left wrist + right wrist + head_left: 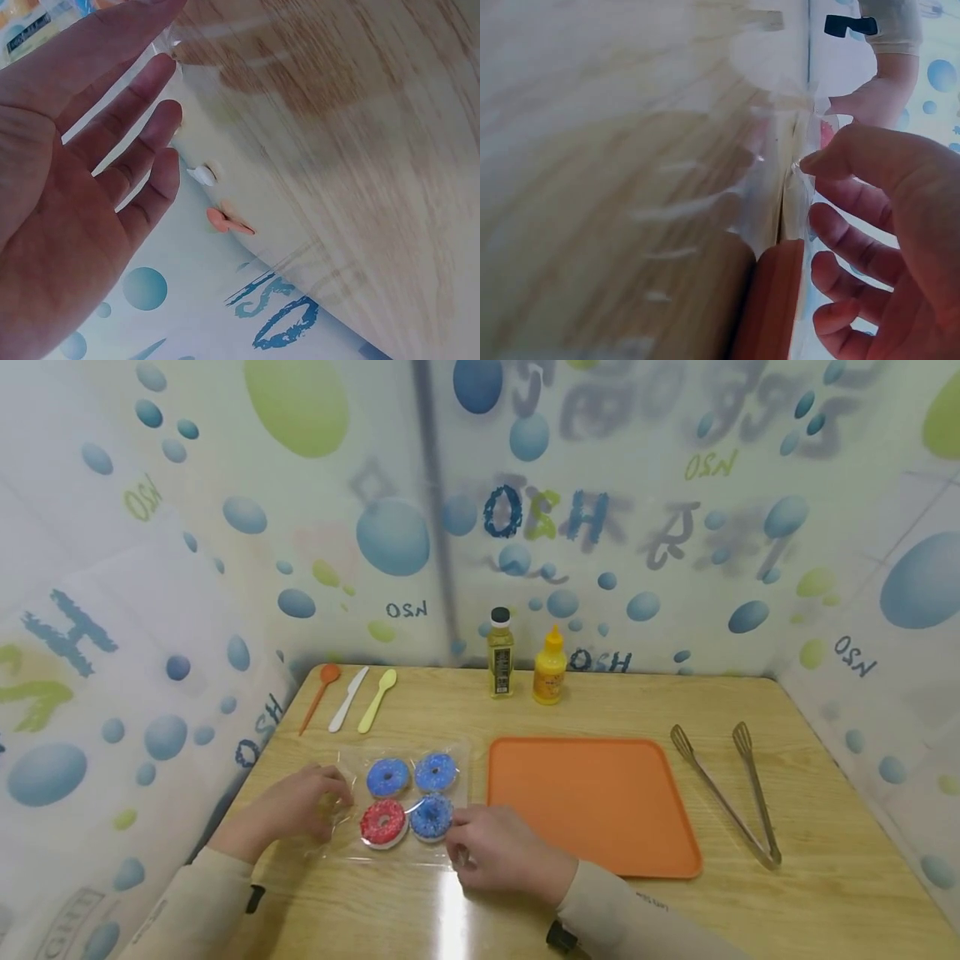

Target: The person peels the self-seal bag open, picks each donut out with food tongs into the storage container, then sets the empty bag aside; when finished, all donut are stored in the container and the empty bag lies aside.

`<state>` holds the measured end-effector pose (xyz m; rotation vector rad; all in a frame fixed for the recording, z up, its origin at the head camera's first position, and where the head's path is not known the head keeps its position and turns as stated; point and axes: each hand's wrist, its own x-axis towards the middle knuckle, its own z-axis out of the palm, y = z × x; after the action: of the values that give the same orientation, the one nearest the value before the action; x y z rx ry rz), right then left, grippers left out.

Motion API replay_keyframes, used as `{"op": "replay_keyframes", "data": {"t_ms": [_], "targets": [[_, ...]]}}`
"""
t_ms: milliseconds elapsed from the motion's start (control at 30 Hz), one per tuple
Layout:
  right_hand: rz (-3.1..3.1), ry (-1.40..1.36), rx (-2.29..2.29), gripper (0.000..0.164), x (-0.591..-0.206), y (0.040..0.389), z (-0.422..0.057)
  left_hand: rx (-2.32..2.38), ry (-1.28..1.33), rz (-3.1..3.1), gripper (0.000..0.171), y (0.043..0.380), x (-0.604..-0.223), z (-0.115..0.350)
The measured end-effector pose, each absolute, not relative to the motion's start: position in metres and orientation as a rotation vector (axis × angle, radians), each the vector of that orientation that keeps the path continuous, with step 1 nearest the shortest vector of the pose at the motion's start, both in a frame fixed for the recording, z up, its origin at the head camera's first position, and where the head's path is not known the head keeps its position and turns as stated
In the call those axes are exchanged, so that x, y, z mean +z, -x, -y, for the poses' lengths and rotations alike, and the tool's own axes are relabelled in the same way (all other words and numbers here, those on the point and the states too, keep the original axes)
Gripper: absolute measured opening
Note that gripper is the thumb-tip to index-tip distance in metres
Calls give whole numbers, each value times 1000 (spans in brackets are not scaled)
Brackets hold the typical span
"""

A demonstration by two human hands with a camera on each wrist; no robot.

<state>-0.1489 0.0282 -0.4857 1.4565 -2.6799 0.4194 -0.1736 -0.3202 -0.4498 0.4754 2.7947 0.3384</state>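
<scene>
Clear plastic packaging (420, 856) lies on the wooden table, with three blue sprinkled doughnuts (387, 777) and a red one (383, 824) showing in it. At its left edge my left hand (303, 806) pinches the film; in the left wrist view that hand (97, 142) has its other fingers loosely bent. My right hand (502, 852) pinches the opposite edge, close to the front blue doughnut (431, 817). Thumb and forefinger meet on the crinkled film (801, 191) in the right wrist view.
An orange tray (585, 802) lies right of the packaging, with metal tongs (731, 802) beyond it. An oil bottle (500, 656) and a yellow squeeze bottle (550, 668) stand at the back. An orange spoon (321, 693), white knife (348, 700) and yellow spoon (377, 702) lie back left.
</scene>
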Motion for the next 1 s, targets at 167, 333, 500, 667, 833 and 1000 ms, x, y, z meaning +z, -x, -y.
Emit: {"op": "replay_keyframes", "data": {"t_ms": [167, 333, 500, 667, 833, 1000], "targets": [[2704, -1425, 446, 11, -486, 150, -30, 357, -507, -2795, 39, 176, -452, 323], [2705, -1405, 499, 8, -489, 151, -32, 353, -510, -2796, 39, 176, -452, 324], [2724, -1422, 589, 6, -489, 152, -36, 354, -507, -2799, 38, 176, -451, 324], [2749, -1415, 680, 7, -487, 153, -45, 351, -576, -2817, 38, 178, -454, 327], [2766, -1400, 722, 8, -484, 156, -54, 371, -667, -2833, 38, 180, -457, 332], [2794, -1410, 754, 14, -480, 160, -58, 395, -659, -2813, 38, 182, -458, 335]]}}
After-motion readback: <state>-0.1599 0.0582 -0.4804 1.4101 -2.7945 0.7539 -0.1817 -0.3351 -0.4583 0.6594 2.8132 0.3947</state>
